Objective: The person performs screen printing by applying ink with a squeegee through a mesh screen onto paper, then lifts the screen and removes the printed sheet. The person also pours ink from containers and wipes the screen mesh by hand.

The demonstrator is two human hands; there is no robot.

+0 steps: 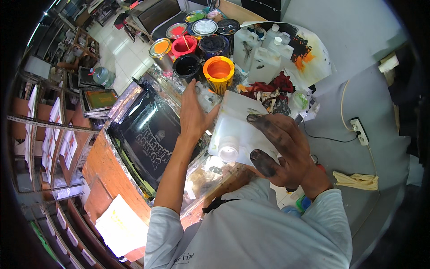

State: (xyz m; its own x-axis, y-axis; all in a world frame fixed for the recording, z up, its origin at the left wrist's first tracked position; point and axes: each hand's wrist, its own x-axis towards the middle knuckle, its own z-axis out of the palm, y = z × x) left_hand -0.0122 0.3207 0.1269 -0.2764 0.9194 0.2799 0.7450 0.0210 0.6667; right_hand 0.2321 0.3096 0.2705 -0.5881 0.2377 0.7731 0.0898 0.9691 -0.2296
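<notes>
My right hand (286,150), its fingers blackened with ink, is closed on a translucent white plastic jerrycan (244,121). The can is tilted, and its round white neck (228,150) faces toward me. My left hand (192,112) reaches forward with fingers stretched out and thumb spread. Between that thumb and the fingers is a clear plastic container (207,97); whether they touch it I cannot tell. Just beyond my left fingertips stands a pot of black ink (187,66). An orange ink tub (219,73) is beside it, beyond the jerrycan.
A black printing screen (150,130) with pale lettering lies left of my left forearm. Several paint cans (205,28) crowd the back of the table. Other jerrycans (265,62) and stained rags (277,87) stand at back right. A power strip (359,130) hangs on the right.
</notes>
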